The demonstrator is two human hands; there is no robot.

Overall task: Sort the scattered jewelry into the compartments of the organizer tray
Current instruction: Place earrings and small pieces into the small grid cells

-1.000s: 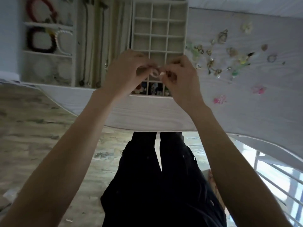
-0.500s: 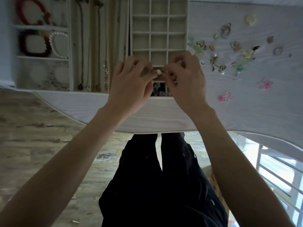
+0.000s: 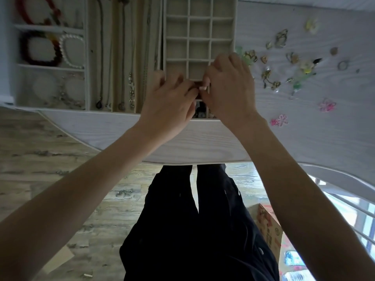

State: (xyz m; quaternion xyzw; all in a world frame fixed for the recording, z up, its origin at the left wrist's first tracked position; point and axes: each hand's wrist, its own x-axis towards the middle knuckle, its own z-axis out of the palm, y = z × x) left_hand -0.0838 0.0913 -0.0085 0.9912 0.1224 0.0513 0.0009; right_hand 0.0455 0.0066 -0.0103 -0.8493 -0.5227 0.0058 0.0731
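Observation:
My left hand (image 3: 172, 100) and my right hand (image 3: 229, 88) meet fingertip to fingertip over the near rows of the cream grid organizer tray (image 3: 189, 38). Together they pinch a small piece of jewelry (image 3: 198, 84), which my fingers mostly hide. Under my hands, a near compartment (image 3: 200, 113) holds a few dark and coloured pieces. The far compartments look bare. Scattered jewelry (image 3: 269, 78) lies on the white table to the right of the tray: gold and green pieces, a ring (image 3: 343, 64) and two pink flowers (image 3: 281, 120).
Left of the grid tray, a tray of long slots (image 3: 121, 57) holds necklaces. Further left, another tray (image 3: 50, 49) holds red, dark and pearl bracelets. The table edge (image 3: 182, 155) runs just below my wrists, with my dark trousers and a wooden floor beneath.
My hands have stayed together over the near compartments and drawn closer. The pale ring-like piece seen between my fingertips earlier is now mostly covered.

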